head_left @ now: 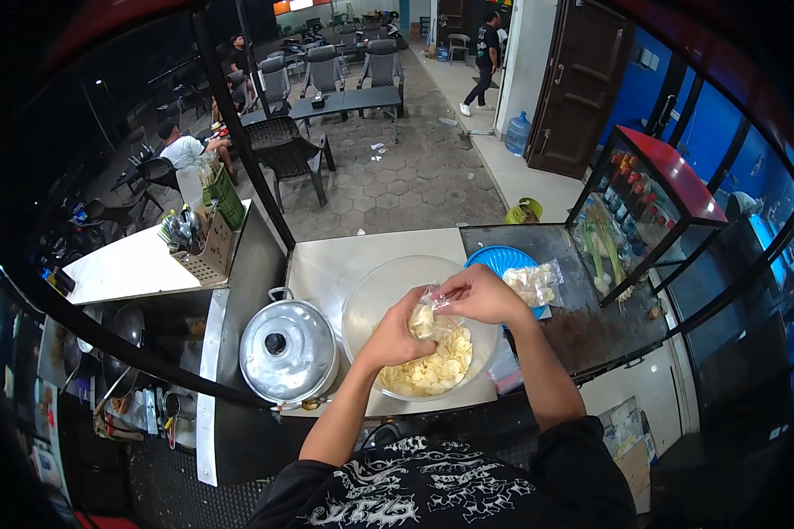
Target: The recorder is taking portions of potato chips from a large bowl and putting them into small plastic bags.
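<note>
A small clear plastic bag with pale yellow chips inside is held over a large translucent tub. My left hand wraps round the bag's filled body from the left. At the bag's upper end, my right hand pinches the plastic with bent fingers. Loose round chips lie in the bottom of the tub beneath both hands. Right of the tub, filled clear bags of chips rest on a blue plastic basket. A stack of flat plastic bags sits beside the tub.
A lidded aluminium pot stands left of the tub. Farther right is a glass-sided case with bottles and green stalks. A cutlery basket stands on the left counter. Beyond the counter are chairs, a long table and several people.
</note>
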{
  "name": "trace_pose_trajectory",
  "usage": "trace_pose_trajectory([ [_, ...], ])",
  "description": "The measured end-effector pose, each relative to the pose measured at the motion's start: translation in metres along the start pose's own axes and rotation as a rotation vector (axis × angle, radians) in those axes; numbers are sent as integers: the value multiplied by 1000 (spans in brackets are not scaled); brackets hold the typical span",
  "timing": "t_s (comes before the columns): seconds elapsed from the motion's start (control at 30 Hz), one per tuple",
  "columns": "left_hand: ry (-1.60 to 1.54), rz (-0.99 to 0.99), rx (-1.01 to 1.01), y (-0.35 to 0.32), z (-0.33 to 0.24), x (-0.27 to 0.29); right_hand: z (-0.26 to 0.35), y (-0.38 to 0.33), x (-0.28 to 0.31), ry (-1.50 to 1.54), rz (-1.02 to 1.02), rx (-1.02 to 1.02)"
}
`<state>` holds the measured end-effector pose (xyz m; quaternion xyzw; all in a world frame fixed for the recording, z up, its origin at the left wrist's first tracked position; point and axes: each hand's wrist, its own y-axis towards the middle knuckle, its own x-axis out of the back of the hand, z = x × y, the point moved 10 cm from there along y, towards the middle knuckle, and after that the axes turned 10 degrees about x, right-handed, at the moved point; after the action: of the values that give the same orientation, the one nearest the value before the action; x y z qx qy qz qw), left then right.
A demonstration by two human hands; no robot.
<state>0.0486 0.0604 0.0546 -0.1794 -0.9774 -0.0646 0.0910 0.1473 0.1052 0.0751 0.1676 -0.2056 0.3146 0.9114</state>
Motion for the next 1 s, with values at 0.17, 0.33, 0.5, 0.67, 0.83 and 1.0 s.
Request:
trace_pose_trajectory([
  [0.17,24,-93,-24,2,-5,-3,35,1,1,-241,-87,97],
  [0.33,-43,-137,-49,2,7,4,53,8,-12,-543,-62,248],
  [0.5,54,-255,-59,-8,20,39,-6,25,-6,91,-33,82],
  [0.67,-563,-354,13,-35,43,89,-99,16,-88,-319,614,-364],
  [0.83,-404,-440,-66,-46,53,89,-175,-28,-183,-640,917,-292],
  [1.0,-373,-485,27,-56,60,88,-157,-33,-201,-635,1090,-107],
])
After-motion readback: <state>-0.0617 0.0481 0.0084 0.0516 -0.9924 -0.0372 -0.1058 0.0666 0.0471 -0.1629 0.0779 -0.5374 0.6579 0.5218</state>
